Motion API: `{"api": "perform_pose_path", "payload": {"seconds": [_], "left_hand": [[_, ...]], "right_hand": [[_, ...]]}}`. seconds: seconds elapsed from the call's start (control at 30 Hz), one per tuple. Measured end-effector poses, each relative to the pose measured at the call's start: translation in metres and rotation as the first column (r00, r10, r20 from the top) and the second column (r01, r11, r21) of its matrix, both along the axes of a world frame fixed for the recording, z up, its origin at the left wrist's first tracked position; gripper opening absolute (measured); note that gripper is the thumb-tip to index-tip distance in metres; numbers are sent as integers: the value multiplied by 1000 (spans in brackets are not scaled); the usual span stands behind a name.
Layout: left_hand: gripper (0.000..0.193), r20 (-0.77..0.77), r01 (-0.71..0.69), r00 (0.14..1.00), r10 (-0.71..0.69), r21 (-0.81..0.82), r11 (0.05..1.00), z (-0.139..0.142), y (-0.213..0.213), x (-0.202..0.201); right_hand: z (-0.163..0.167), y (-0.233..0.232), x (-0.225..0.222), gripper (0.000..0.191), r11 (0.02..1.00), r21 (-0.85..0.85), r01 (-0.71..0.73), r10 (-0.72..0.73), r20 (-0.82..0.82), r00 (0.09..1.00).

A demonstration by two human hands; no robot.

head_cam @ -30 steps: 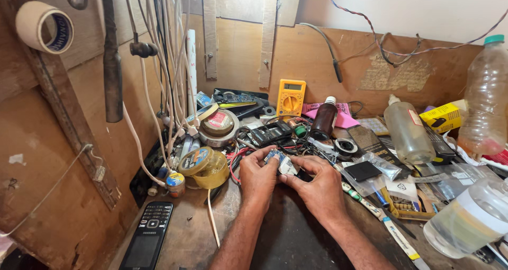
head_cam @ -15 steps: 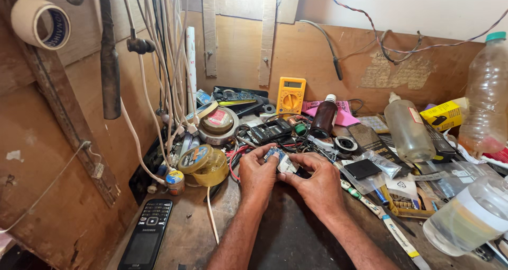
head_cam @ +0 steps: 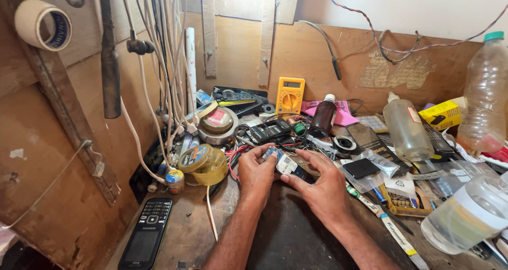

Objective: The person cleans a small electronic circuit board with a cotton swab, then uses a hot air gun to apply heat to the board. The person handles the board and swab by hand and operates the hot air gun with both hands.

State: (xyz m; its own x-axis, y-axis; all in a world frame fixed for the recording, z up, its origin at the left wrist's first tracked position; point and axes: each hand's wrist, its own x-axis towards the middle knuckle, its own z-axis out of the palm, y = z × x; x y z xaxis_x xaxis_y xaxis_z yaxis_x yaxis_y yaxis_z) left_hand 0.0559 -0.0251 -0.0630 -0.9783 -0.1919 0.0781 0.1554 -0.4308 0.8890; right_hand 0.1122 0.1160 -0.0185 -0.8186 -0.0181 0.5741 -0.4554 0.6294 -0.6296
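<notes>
A: Now, hands. What has each got?

B: Left hand (head_cam: 255,170) and right hand (head_cam: 319,184) meet at the bench centre, both curled round a small circuit board (head_cam: 281,163). Left fingers grip its left end, thumb on top. Right thumb and forefinger pinch the right end; the other fingers are half folded. The board is blue with a white patch and is held just above the bench (head_cam: 291,238).

A: Surroundings?

B: Tape rolls (head_cam: 203,161) sit just left of the left hand. A black phone (head_cam: 146,233) lies well apart, lower left. A yellow multimeter (head_cam: 290,95) leans on the back wall. A dark bottle (head_cam: 324,116) stands behind the hands, a clear bottle (head_cam: 406,132) to its right. A plastic jar (head_cam: 468,214) lies at the right edge.

A: Wires?

B: A red and black tangle (head_cam: 238,153) lies behind the left hand; whether it joins the board, I cannot tell.
</notes>
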Motion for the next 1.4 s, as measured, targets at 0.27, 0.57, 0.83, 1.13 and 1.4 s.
{"api": "perform_pose_path", "payload": {"seconds": [0.27,0.57,0.83,1.13,1.4], "left_hand": [[30,9,-9,1000,10,-60,998,3,0,1],[30,15,-11,1000,12,-49,999,3,-2,1],[30,26,1,1000,-1,2,1000,-3,-2,-6],[30,73,-35,997,30,64,997,-7,1,-13],[27,90,-38,995,31,75,996,-7,-1,-12]], "right_hand": [[-3,4,16,50,974,206,-98,129,-146,981],[-7,-3,22,47,888,447,-107,204,-175,963],[-8,-4,21,44,842,536,-63,205,-209,956],[-6,-9,23,41,790,612,31,179,-279,943],[-5,-4,27,46,856,517,15,138,-255,957]]}}
